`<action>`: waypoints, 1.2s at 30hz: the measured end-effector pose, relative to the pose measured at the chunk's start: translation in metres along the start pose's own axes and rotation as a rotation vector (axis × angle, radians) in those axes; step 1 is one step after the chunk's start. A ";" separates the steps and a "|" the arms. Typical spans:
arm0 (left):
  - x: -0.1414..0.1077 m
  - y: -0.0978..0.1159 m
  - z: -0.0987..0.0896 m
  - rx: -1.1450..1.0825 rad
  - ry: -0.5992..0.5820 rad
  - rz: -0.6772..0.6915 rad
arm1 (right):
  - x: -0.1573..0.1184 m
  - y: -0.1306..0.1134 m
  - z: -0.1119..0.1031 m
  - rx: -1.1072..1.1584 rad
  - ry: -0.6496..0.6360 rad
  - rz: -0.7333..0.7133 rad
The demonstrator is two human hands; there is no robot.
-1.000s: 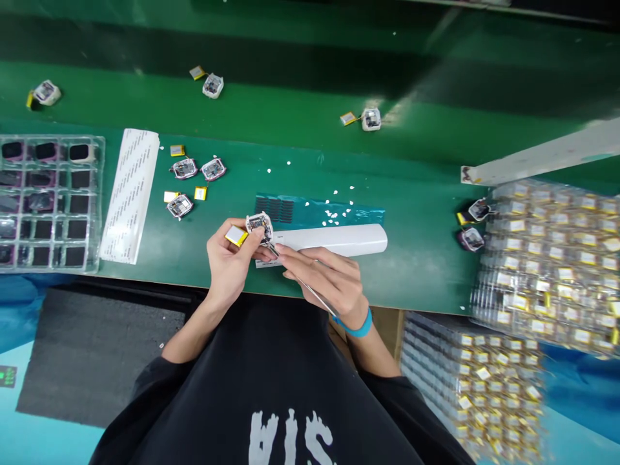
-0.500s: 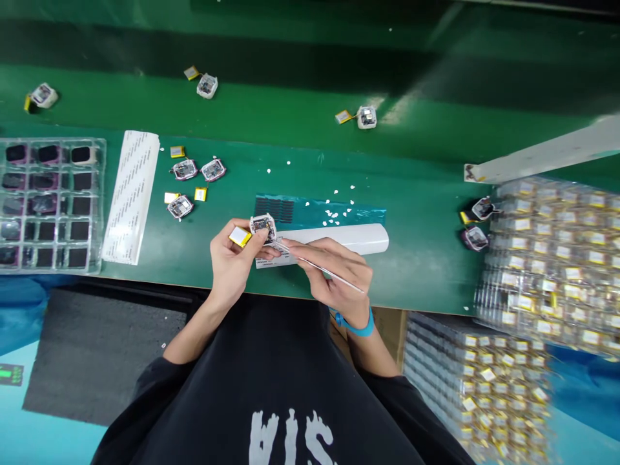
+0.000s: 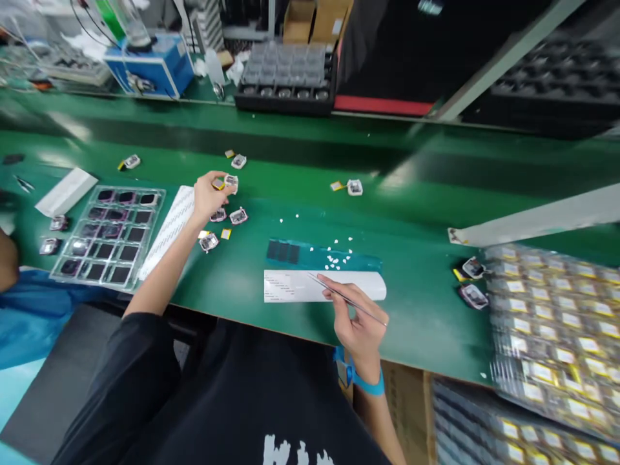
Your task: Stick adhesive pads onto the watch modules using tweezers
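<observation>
My left hand [image 3: 207, 197] is stretched out to the back left. Its fingers pinch a white watch case [image 3: 231, 182] with electronics inside and a small yellow-edged battery [image 3: 217, 185] attached. Just below it on the bench lie other watch cases [image 3: 238, 216] and loose batteries [image 3: 226, 234]. In my right hand [image 3: 361, 320] I hold metal tweezers [image 3: 349, 301], tips pointing left above a white label sheet [image 3: 283, 287]. Behind that sheet lies a teal strip [image 3: 310, 253] with dark pieces and several small white bits [image 3: 334, 261].
A clear tray [image 3: 138, 250] of watch screens stands left beside a printed white sheet [image 3: 169, 226]. Stacked trays of batteries [image 3: 552, 316] fill the right edge. A white post [image 3: 527, 216] juts in there. At the back are a blue machine [image 3: 150, 68] and a black tray [image 3: 285, 97].
My left hand has carried the watch case away from the tweezers to the back left. My right hand keeps the tweezers over the label sheet. The view has tilted up.
</observation>
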State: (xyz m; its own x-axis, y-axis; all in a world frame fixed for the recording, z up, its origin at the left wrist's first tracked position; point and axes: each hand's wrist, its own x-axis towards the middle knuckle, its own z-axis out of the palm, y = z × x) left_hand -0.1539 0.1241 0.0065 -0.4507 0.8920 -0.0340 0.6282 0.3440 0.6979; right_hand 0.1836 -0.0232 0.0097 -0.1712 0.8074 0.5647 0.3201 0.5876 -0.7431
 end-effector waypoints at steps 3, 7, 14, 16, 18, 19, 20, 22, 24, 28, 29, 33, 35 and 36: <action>0.049 -0.001 -0.012 0.166 0.069 0.023 | -0.002 0.000 -0.007 -0.037 0.024 -0.008; 0.071 0.004 0.005 0.291 0.092 0.082 | -0.008 0.005 -0.013 -0.095 0.059 0.044; 0.090 0.014 0.034 0.294 0.042 0.032 | -0.014 0.008 -0.008 -0.083 0.001 0.014; 0.091 0.014 0.032 0.260 0.026 0.000 | -0.015 0.008 -0.007 -0.072 -0.001 0.020; 0.089 0.014 0.028 0.209 0.009 -0.032 | -0.015 0.008 -0.007 -0.064 -0.002 0.027; 0.086 0.015 0.026 0.176 0.001 -0.043 | -0.015 0.008 -0.007 -0.060 -0.002 0.031; 0.083 0.016 0.022 0.137 -0.004 -0.047 | -0.015 0.008 -0.007 -0.057 -0.002 0.035; 0.073 0.021 0.014 0.032 -0.003 -0.033 | -0.014 0.008 -0.006 -0.048 0.000 0.045; 0.059 0.029 0.005 -0.111 0.009 0.002 | -0.012 0.009 -0.003 -0.033 0.002 0.060; 0.014 0.044 -0.007 -0.490 -0.026 0.068 | -0.003 0.008 0.007 0.010 0.005 0.084; -0.001 0.047 -0.007 -0.586 -0.060 0.077 | 0.000 0.008 0.011 0.024 0.004 0.086; -0.070 0.055 0.000 -0.858 -0.221 0.088 | 0.012 0.001 0.026 0.058 -0.015 0.123; -0.103 0.057 0.006 -0.913 -0.299 0.083 | 0.018 -0.004 0.030 0.045 0.016 0.157; -0.118 0.058 0.008 -0.924 -0.339 0.082 | 0.021 -0.006 0.032 0.033 0.037 0.175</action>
State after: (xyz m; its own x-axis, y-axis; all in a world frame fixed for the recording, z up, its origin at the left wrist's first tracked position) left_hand -0.0596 0.0412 0.0450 -0.1317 0.9893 -0.0633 -0.1580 0.0421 0.9865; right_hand 0.1485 -0.0082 0.0148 -0.0810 0.8952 0.4383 0.3106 0.4405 -0.8423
